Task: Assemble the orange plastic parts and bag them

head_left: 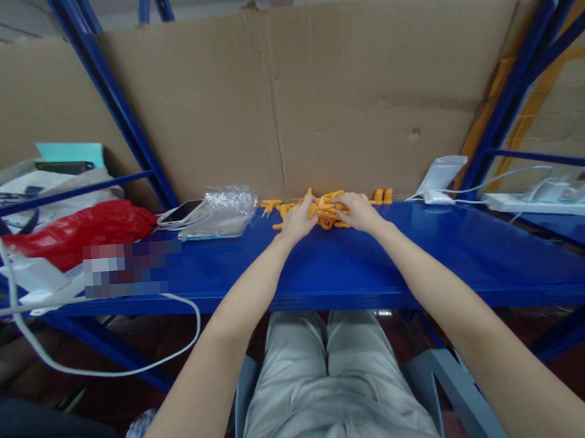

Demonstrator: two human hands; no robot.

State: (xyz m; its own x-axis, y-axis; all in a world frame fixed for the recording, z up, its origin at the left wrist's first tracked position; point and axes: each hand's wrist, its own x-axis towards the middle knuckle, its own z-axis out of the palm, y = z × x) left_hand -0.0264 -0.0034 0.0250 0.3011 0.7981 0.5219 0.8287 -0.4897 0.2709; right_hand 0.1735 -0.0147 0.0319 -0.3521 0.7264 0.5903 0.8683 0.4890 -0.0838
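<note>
Several orange plastic parts (327,222) lie in a loose group at the back of the blue shelf top, against the cardboard. Some look like small limbs or hands of a toy figure, though they are too small to tell surely. Into the left side of this group reaches my left hand (299,222), its fingers closed on an orange part. From the right, my right hand (363,211) has its fingers curled over another orange part, close to the left hand. Both hands cover some of the pieces. Two short orange pieces (384,196) stand to the right, apart from the hands.
Left of the parts are clear plastic bags (227,213) and a phone (184,212). A red bag (85,230) lies farther left. At the right are a white pouch (440,175) and a power strip (544,203) with cables. Blue posts (114,104) flank the cardboard panel (344,95).
</note>
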